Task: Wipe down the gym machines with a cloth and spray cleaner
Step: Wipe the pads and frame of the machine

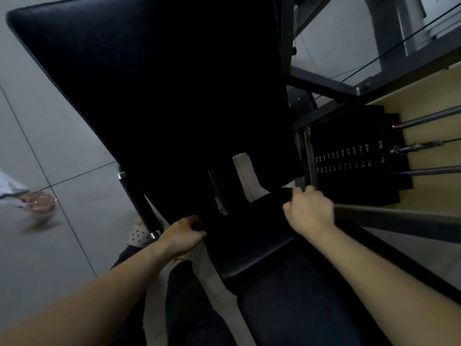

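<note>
The gym machine fills the middle of the head view; its broad black back pad (162,83) slopes up and away, and the smaller black seat pad (249,243) lies just below it, close to the person's legs. The left hand (183,236) grips the seat pad's left edge, fingers curled tight over the rim; the right hand (309,211) holds the pad's far right corner, knuckles up and fingers folded down round the edge (the dark upholstery hides the fingertips, so I cannot tell whether anything lies under them). Right of the seat stands the weight stack (354,156), its plates labelled in white, with guide rods (429,118) running off to the right; a grey steel frame (324,83) crosses behind it. Left of the seat a black grip bar (139,201) with chrome ends leans over the grey tiled floor (50,245); a white perforated shoe (138,234) shows beside the left wrist, and a blurred pink shoe (41,202) sits well apart at the left edge.
</note>
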The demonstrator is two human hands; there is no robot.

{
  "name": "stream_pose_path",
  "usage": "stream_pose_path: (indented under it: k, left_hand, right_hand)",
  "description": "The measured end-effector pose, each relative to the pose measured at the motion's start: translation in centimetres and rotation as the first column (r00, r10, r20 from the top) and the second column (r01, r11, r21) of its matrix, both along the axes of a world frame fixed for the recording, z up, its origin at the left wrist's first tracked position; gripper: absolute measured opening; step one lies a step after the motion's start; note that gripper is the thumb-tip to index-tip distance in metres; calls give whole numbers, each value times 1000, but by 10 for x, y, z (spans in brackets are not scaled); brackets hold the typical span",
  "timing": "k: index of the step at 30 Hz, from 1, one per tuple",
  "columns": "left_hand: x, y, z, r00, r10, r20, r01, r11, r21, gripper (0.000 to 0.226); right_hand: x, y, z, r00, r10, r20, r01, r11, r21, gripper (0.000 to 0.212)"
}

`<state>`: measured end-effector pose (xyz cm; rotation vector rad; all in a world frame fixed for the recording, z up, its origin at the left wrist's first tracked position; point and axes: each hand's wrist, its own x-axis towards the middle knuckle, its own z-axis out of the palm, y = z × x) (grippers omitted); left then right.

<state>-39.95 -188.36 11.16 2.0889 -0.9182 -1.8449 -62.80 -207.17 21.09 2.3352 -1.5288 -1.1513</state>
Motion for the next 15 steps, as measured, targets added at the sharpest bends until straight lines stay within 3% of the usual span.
stream_pose_path:
  k: [4,7,9,12,15]
  left_hand:
    - [6,-3,-2,999,-38,-33,38,999,10,25]
    - [4,-5,3,998,-55,-8,55,998,13,29]
    - [3,-5,6,998,-62,3,62,998,12,31]
    - [2,-4,6,995,-96,28,95,995,16,42]
    - [-1,-1,2,993,-104,53,104,995,-3,46]
  right_hand:
    - [62,83,10,982,60,179,-103,964,246,42]
    - [92,138,27,924,108,366,-279,846,454,41]
    - [86,143,38,895,132,427,-357,787,503,39]
    - [48,93,38,919,116,377,-279,867,413,39]
    - [-3,5,24,993,77,90,-92,978,187,39]
